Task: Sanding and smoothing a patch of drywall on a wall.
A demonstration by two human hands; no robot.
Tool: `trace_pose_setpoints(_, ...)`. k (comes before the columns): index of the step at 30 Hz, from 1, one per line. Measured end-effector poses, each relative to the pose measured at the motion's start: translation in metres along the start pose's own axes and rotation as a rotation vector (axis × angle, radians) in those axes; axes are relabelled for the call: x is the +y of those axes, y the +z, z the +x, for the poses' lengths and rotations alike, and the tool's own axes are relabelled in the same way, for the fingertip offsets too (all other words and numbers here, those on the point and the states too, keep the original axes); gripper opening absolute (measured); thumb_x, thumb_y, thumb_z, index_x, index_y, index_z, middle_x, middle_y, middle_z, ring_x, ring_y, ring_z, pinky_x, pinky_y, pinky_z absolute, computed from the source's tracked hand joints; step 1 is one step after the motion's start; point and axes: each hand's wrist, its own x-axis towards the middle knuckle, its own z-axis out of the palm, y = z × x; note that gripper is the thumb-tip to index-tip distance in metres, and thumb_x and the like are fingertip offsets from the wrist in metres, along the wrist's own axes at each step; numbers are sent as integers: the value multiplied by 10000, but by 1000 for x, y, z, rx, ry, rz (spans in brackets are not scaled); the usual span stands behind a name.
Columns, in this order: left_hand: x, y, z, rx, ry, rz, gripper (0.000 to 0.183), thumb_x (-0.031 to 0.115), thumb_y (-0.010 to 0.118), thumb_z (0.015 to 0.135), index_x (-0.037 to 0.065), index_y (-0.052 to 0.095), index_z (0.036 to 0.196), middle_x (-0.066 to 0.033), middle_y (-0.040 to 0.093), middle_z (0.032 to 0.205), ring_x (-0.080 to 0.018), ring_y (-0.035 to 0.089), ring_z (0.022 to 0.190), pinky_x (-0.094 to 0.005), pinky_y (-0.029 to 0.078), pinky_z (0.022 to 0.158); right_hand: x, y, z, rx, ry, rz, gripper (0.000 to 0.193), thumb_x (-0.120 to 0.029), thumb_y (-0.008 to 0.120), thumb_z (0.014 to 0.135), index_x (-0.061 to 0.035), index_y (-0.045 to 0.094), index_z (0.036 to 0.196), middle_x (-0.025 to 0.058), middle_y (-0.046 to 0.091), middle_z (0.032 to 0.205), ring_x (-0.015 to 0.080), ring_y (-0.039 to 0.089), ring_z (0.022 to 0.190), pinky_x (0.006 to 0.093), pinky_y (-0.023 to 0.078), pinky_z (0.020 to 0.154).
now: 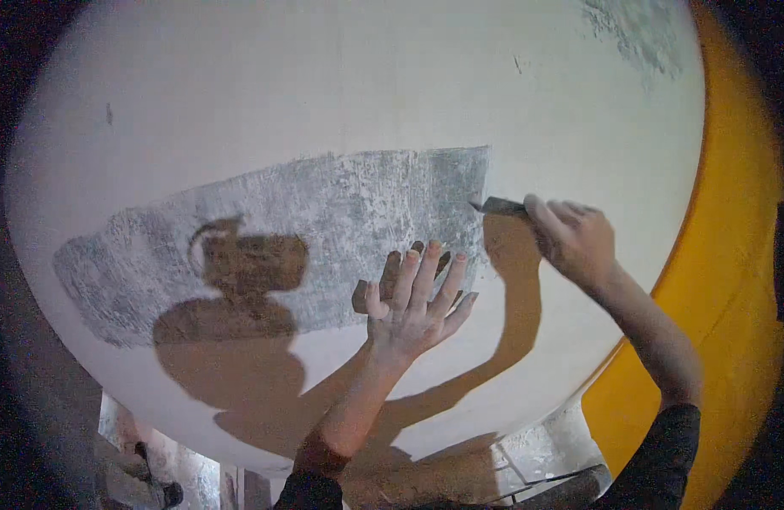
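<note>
Scraper (pixel 504 206), dark, at the right edge of the mottled grey patch (pixel 349 191), grasped in the right hand (pixel 582 242); blade (pixel 476 206) contact impossible to confirm. Better held low and drawn with light, even pressure. Left hand (pixel 411 323) empty, fingers spread over the patch's lower edge, best kept clear of the blade. Around, white wall (pixel 324 68); rightward, yellow surface (pixel 736 212).
</note>
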Motion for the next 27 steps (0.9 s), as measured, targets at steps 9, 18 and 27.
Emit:
trace_pose_setpoints(9,1,0,0,-5,-10,-1,582,572,463,855,248,469,1338,-68,401,1419,-253,257,1364,-578,15,1073,5,6,-8,42,-31,-45,262,-174,632,809,-114,575,1057,100,640,705,299,631,569,402,494,461)
trace_pose_setpoints(18,1,-1,0,-3,-14,-5,580,582,469,848,255,480,1327,-61,412,1411,-242,274,1357,-576,8,1079,7,10,-9,102,48,29,215,-155,597,828,-133,563,1039,111,617,677,324,610,560,423,470,444)
trace_pose_setpoints(27,-1,-2,2,25,40,10,572,560,556,788,211,559,1241,-136,443,1357,-295,320,1312,-568,56,1051,6,12,-12,18,-14,-60,328,-192,605,790,-167,546,1112,45,605,718,240,635,603,372,505,468)
